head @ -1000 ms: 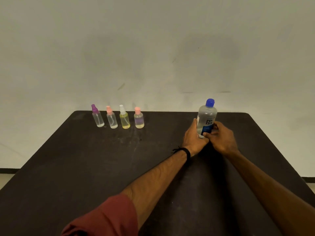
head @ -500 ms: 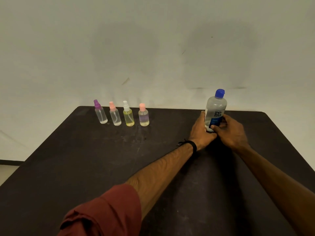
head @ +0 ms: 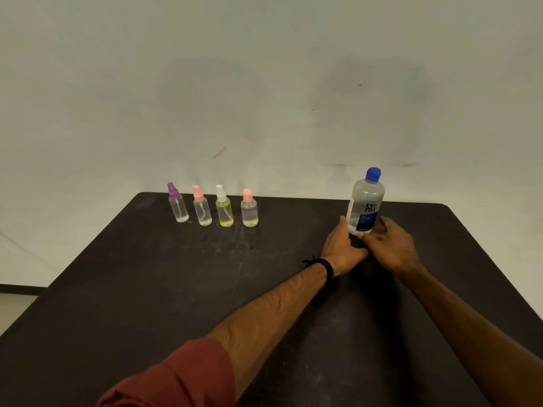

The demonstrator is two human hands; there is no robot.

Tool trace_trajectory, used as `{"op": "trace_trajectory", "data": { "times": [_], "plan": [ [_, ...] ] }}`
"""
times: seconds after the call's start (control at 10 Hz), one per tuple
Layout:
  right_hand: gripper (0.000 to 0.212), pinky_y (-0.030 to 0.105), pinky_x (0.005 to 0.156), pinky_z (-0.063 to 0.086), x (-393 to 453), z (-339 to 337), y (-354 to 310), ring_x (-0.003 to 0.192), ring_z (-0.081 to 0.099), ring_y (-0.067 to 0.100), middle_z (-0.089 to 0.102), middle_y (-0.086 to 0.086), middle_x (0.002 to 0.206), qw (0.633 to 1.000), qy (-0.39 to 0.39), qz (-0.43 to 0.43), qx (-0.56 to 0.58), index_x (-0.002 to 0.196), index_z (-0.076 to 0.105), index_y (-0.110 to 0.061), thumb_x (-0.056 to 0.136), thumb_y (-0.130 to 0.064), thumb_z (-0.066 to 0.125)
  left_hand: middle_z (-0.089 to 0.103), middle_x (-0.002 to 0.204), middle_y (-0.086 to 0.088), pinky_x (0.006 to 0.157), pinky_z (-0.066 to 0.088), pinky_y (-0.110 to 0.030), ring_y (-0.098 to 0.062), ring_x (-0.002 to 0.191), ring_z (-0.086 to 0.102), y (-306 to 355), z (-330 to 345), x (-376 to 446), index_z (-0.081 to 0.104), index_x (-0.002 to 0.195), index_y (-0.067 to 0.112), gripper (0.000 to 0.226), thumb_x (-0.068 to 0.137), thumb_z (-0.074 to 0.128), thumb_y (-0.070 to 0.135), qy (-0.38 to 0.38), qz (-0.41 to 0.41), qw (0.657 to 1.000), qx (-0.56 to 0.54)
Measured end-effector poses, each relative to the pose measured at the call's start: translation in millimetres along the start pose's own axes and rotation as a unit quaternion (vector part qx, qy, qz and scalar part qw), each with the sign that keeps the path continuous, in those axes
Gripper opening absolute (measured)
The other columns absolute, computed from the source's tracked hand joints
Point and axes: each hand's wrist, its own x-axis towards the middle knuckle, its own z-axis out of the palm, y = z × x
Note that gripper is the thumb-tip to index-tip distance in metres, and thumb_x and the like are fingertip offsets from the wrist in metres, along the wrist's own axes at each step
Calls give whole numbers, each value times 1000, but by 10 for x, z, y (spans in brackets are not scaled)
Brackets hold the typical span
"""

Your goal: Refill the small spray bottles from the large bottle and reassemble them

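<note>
Two bare forearms. The left arm has a dark red fabric sleeve (head: 176, 377) rolled above the elbow and a thin black cord wristband (head: 324, 267) with a small knot.

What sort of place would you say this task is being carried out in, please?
Probably a bare staged workspace rather than a home: a plain dark table against an empty pale wall, with only four small spray bottles lined up and one large bottle between both hands.
</note>
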Motion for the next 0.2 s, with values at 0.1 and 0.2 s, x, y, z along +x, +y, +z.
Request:
{"op": "trace_trajectory", "data": {
  "times": [0.1, 0.2],
  "plan": [
    [65, 40, 102, 46, -162, 3, -69, 123, 55, 25, 53, 10, 139, 1000, -7, 15, 23, 144, 38, -12, 88, -20, 70, 30, 161, -7, 121, 30, -42, -25, 148, 32, 112, -107, -285, 13, 159, 14, 89, 90, 70, 16, -13, 11, 1000, 3],
    [58, 37, 99, 47, -444, 79, -59, 119, 56, 23, 54, 9, 135, 1000, 2, 13, 8, 140, 43, -13, 89, -22, 68, 27, 163, -7, 123, 27, -42, -23, 149, 29, 69, -45, -668, 15, 159, 15, 84, 92, 66, 20, -34, 14, 999, 22]
  ]
}}
